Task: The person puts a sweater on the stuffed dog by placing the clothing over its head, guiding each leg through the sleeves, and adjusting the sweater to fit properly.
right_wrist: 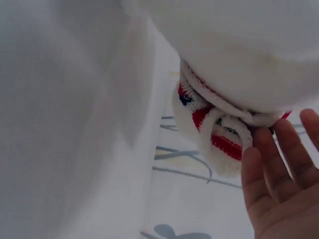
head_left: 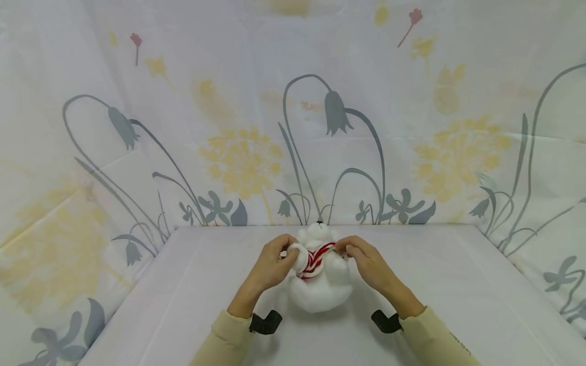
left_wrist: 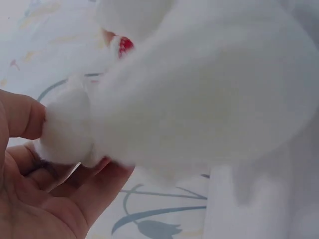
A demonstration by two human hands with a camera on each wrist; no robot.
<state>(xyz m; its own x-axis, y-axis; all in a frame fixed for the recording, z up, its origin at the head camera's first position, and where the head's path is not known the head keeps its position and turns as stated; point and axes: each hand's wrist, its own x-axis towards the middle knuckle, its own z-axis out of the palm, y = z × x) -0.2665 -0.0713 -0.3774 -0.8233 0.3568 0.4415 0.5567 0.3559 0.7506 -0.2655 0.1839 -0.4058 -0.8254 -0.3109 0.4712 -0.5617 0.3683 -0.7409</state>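
A white plush bear [head_left: 320,291] lies on the table [head_left: 183,284] with its head toward the back wall. It wears a red-and-white striped knitted scarf [head_left: 316,259] round its neck. My left hand [head_left: 274,262] grips the bear's left paw; in the left wrist view the thumb and fingers of that hand [left_wrist: 45,189] close round the fluffy paw [left_wrist: 67,129] beside the bear's body [left_wrist: 209,89]. My right hand [head_left: 366,259] pinches the scarf at the bear's right shoulder. In the right wrist view my fingertips [right_wrist: 259,164] touch the scarf's edge [right_wrist: 219,134] under the bear [right_wrist: 239,45].
The table is covered in a pale cloth. A floral printed sheet [head_left: 242,152] hangs behind it and down both sides. Black camera straps [head_left: 265,322] sit on both wrists, over cream sleeves.
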